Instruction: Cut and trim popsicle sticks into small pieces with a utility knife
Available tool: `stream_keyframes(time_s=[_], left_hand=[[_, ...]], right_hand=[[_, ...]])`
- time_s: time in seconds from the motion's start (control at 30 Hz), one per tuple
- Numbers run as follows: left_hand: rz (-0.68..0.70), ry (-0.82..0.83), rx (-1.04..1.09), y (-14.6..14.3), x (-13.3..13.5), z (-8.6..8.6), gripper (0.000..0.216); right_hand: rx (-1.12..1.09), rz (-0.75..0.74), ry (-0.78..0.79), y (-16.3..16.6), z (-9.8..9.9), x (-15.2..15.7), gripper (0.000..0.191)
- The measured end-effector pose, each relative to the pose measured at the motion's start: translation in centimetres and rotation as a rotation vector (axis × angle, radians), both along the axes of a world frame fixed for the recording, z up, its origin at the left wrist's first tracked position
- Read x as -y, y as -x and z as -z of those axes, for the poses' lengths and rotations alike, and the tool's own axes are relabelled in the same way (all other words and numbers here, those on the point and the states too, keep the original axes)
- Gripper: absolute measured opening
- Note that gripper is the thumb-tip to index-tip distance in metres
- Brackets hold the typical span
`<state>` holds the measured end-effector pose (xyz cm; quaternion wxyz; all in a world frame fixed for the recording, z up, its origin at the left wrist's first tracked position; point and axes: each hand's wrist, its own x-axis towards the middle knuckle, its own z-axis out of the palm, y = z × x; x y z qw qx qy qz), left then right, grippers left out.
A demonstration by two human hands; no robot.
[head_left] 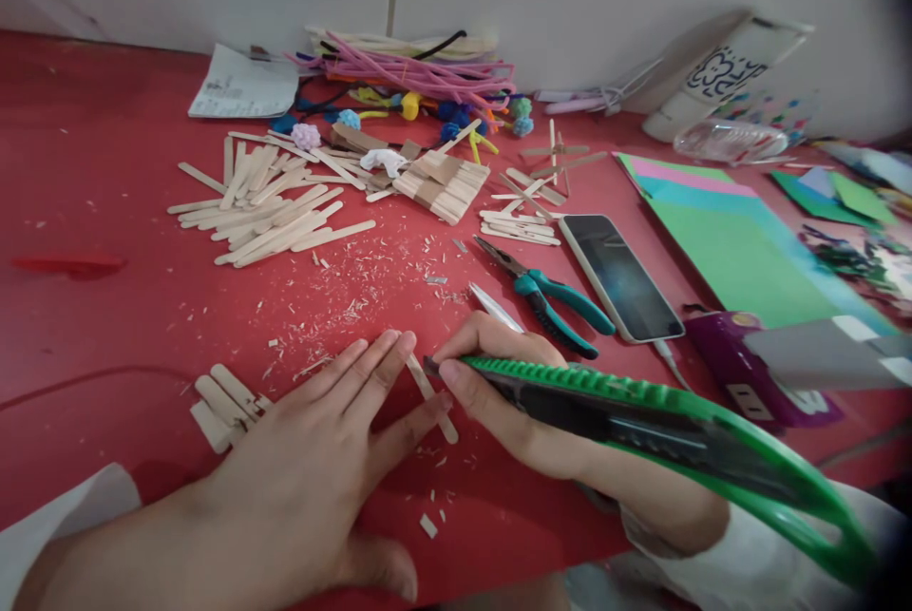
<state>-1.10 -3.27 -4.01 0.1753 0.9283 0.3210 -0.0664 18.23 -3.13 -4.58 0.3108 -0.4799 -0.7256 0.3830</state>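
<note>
My left hand [313,459] lies flat on the red table [106,307], fingers stretched out, fingertips pressing on a wooden craft stick [431,397]. My right hand [499,383] is closed round a green utility knife [641,411], whose tip meets the stick near my left fingertips. A few cut stick pieces [224,407] lie just left of my left hand. Wood shavings [356,297] are scattered in front of both hands.
A pile of craft sticks [271,202] and a glued stick bundle [442,183] lie further back. Teal-handled pliers [548,297], a phone [619,274] and coloured paper sheets [727,231] are to the right. Pink pipe cleaners [413,69] and pompoms line the wall.
</note>
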Motion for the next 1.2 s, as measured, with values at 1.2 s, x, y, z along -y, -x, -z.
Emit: stream_keyframes(time_s=[1.2], left_hand=[[0.017,-0.013,0.055,0.11,0.0,-0.04,0.086]], right_hand=[[0.063,-0.044,-0.016,0.42,0.13,0.3,0.008]])
